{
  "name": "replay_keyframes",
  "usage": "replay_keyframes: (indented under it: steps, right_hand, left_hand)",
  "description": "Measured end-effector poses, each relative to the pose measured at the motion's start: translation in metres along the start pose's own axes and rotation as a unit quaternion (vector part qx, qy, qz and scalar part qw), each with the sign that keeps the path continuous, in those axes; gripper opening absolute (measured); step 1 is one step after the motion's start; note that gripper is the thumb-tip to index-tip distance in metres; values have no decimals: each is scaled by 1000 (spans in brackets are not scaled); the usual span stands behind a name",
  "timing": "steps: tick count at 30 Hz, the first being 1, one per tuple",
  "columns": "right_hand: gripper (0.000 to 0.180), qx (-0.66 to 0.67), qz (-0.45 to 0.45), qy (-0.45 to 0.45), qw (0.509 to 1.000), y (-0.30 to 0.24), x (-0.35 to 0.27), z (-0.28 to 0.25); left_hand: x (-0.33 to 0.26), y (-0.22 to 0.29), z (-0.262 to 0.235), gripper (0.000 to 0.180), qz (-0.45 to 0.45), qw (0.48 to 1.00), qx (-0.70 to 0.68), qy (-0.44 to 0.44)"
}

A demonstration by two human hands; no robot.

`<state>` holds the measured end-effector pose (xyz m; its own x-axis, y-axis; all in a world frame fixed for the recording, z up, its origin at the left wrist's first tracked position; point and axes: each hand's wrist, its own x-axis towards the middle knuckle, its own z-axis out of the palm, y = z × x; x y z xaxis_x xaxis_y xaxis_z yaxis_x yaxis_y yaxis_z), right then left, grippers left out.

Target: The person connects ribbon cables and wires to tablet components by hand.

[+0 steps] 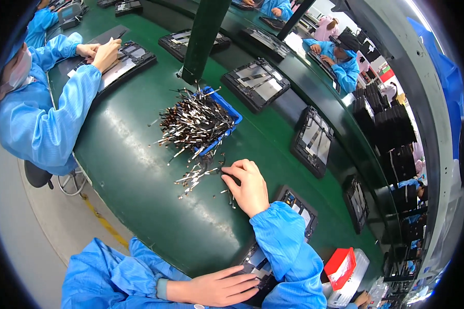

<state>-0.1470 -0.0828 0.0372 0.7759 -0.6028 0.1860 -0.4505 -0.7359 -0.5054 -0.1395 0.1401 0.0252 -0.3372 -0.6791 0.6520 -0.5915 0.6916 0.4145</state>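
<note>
My left hand (219, 288) lies flat, fingers stretched out, on a dark opened tablet-like device (257, 261) at the table's near edge. Farther up the table, my right hand (247, 188) pinches with thumb and forefinger at a dark end of a small flex cable (222, 169). Beside those fingertips lies a loose cluster of thin black-and-white flex cables (195, 176). Just beyond, a large heap of the same cables (191, 119) spills over a blue plastic tray (234, 113). My right forearm partly covers the device and another opened device (300, 208).
A green post (203, 44) rises behind the heap. Opened devices (257, 83) (313, 141) line the conveyor on the right. At left, a co-worker in blue (46, 113) handles another device (126, 62). A red and clear bin (341, 269) stands at lower right.
</note>
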Motion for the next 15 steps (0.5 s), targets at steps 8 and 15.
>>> replay_keyframes:
  steps: [8,15]
  right_hand:
    - [14,9,-22,12,1000,-1,1,9]
    - [17,-58,-131,-17,990,8,4,2]
  left_hand:
    - [-17,-11,-41,35,-109,994,8,-9]
    - [-18,-17,-51,29,-114,993,16,17]
